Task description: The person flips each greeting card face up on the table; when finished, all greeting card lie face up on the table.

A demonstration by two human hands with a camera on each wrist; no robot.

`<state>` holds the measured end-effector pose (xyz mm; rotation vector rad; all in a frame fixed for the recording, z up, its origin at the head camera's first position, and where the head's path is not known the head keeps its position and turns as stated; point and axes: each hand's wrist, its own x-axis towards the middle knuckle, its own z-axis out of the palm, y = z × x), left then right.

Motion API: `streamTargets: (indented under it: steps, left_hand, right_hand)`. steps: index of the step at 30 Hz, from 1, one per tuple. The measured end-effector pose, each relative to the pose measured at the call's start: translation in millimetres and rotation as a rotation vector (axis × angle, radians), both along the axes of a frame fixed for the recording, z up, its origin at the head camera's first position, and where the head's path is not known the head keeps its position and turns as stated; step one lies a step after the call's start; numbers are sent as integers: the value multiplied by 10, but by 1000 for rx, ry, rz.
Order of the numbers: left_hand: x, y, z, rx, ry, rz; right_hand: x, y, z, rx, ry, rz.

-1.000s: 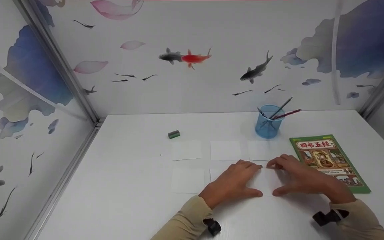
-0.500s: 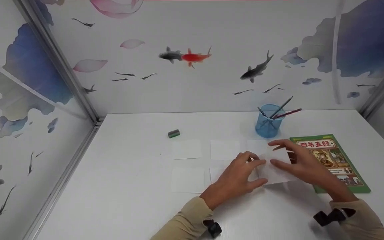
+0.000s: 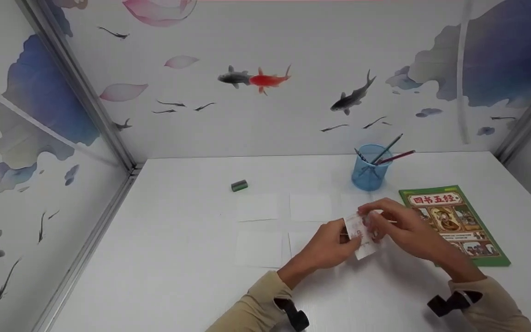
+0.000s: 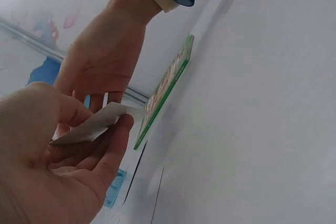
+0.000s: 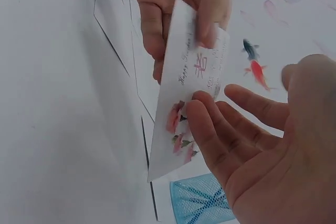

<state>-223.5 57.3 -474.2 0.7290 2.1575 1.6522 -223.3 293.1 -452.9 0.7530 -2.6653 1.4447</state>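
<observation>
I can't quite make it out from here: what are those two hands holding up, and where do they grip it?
A small white card with printed pink flowers, lifted off the table. The left hand pinches one edge; the right hand touches its printed face.

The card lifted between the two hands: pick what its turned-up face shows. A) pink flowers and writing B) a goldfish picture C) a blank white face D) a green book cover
A: in the right wrist view the card bears pink flowers and lines of writing, pinched by the left hand while the right hand's fingers touch its printed face.
</observation>
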Motion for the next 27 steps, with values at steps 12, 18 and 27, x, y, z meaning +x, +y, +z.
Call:
streamTargets:
  steps: [12, 18, 27]
  left_hand:
    - [-21, -63, -44, 52, -97, 100]
    - [-57, -50, -25, 156, -184, 222]
    - [-48, -60, -54, 26, -39, 187]
  right_hand:
    - [-72, 67, -70, 306, 49, -234]
    - [-101, 91, -56, 352, -122, -271]
    - [-22, 23, -67, 311, 20, -204]
